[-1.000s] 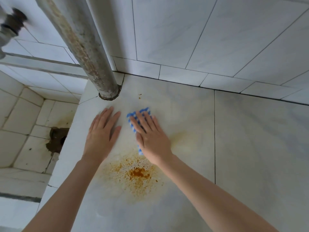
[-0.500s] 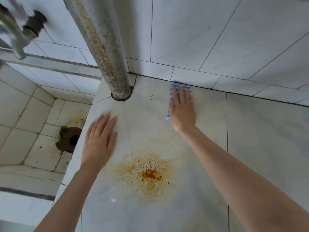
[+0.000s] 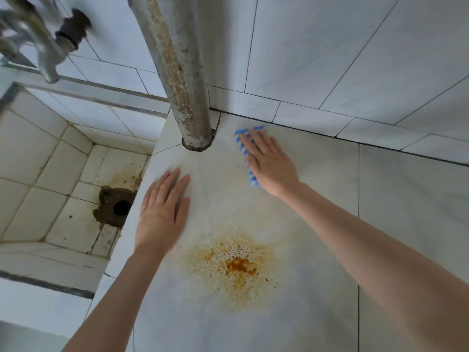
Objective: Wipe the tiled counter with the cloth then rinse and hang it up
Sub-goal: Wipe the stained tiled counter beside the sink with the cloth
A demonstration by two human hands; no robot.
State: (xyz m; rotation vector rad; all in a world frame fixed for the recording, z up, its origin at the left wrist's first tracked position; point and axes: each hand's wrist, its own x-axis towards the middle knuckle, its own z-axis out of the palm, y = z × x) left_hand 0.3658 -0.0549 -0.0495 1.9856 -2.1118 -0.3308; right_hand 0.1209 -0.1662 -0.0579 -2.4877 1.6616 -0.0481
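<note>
Cloth (image 3: 241,138) nearer pipe (image 3: 182,85) under right hand (image 3: 272,168), left hand (image 3: 160,214) by counter (image 3: 317,212) edge, fingers (image 3: 175,189) straight

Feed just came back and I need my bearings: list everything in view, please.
counter: one, pale tiles, centre and right
cloth: one, blue and white, back of counter, mostly covered
stain: one, orange-brown, on counter between the forearms
pipe: one, grey and rusty, counter's back left corner
tap: one, grey, top left, blurred
sink: one, white tiles, left of counter
drain: one, dark, sink floor
left hand: one, flat on counter
right hand: one, flat on cloth
</note>
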